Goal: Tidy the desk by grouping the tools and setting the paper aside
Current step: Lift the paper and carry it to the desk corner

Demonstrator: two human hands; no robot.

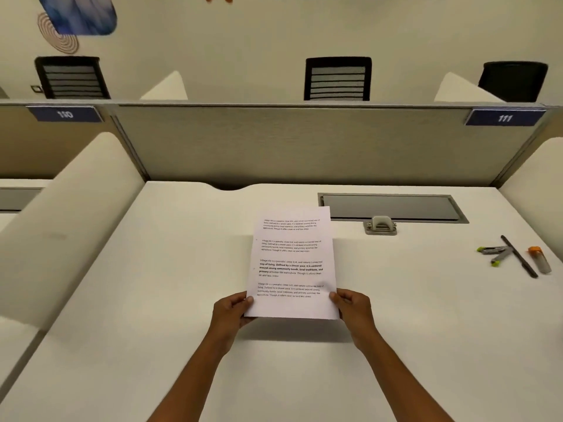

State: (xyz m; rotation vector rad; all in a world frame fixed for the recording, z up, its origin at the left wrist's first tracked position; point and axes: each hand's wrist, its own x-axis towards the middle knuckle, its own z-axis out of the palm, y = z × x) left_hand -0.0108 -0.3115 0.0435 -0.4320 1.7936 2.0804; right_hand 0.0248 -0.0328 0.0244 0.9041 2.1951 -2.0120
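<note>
A white sheet of paper (292, 263) with printed paragraphs is held up above the middle of the white desk (152, 300). My left hand (231, 310) grips its lower left corner and my right hand (353, 309) grips its lower right corner. Far to the right lie the tools close together: two grey clips with green tips (495, 254), a black pen (519, 256) and a clear tube with an orange cap (539, 259). A small grey punch (380, 226) stands behind the paper, to the right.
A grey cable hatch (393, 207) is set into the desk at the back right. A grey partition wall (304, 141) closes the back edge, and cream side dividers (67, 214) flank the desk. Black chairs (337, 79) stand beyond the partition.
</note>
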